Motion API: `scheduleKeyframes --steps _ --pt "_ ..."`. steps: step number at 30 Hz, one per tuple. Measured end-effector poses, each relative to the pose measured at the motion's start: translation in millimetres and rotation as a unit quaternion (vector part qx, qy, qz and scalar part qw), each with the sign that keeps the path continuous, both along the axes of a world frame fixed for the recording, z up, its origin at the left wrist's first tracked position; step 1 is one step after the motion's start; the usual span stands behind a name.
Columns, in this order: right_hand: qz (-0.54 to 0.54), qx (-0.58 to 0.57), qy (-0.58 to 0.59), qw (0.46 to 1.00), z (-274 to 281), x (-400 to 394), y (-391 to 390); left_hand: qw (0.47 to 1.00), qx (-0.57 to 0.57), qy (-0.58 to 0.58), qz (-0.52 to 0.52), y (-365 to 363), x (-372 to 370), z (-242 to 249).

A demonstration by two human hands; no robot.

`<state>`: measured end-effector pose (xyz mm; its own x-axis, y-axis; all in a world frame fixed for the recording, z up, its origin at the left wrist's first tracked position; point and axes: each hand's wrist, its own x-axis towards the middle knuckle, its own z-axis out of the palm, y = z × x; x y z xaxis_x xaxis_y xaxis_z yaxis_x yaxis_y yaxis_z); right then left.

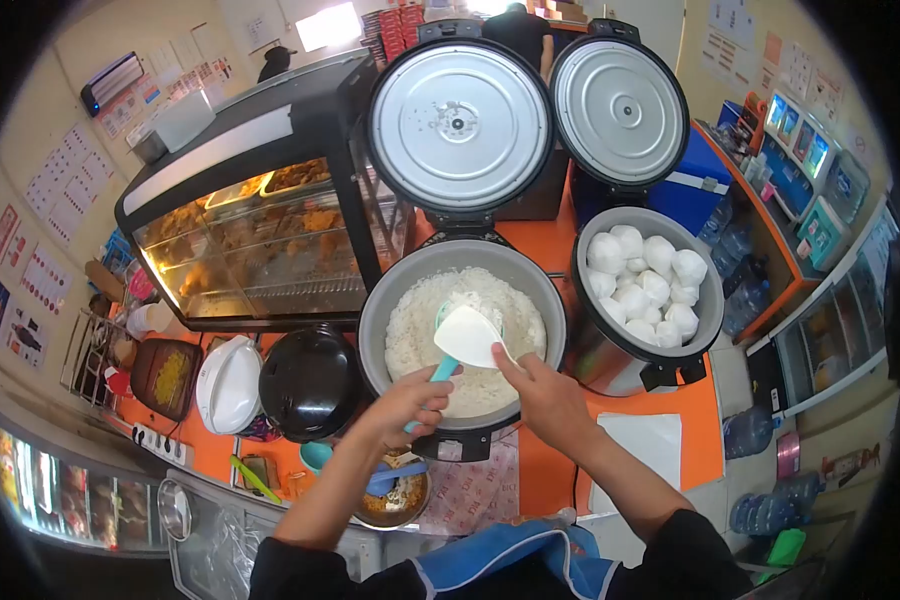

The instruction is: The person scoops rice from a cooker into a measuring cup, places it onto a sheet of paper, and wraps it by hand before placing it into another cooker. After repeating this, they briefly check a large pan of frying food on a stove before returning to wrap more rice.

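My left hand (410, 408) is closed round the teal handle of a scoop (447, 368) above the cooker. White rice heaps up in the scoop, and part of its teal rim shows. My right hand (550, 400) grips a white rice paddle (468, 338), whose broad flat head lies over the scoop and hides much of it. Below both tools is loose cooked rice (410, 330) in a large grey-rimmed rice cooker (372, 345), its lid (460, 125) raised behind.
At right, a second open cooker (587, 325) holds several white wrapped balls (655, 288). A glass food warmer (260, 250) stands at left. Nearby are a black lidded pot (310, 382), a white container (228, 385), a bowl (405, 505) with utensils and white paper (645, 450).
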<state>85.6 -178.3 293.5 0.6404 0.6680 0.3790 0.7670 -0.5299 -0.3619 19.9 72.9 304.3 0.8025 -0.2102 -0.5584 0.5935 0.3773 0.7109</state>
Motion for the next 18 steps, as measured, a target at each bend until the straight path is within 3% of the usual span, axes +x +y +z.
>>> scheduleKeyframes --steps 5,10,18 --pt "0.007 -0.063 0.030 0.998 18.7 23.3 24.1 0.994 0.060 -0.042 0.081 -11.1 -16.4 -7.7" --pt "0.023 -0.061 0.084 0.994 5.7 62.9 33.0 0.994 0.018 -0.038 0.105 -9.9 -27.8 -23.6" --pt "0.056 0.045 0.113 0.991 -2.2 23.3 47.7 0.988 -0.021 -0.058 0.144 -8.9 -25.7 -28.9"
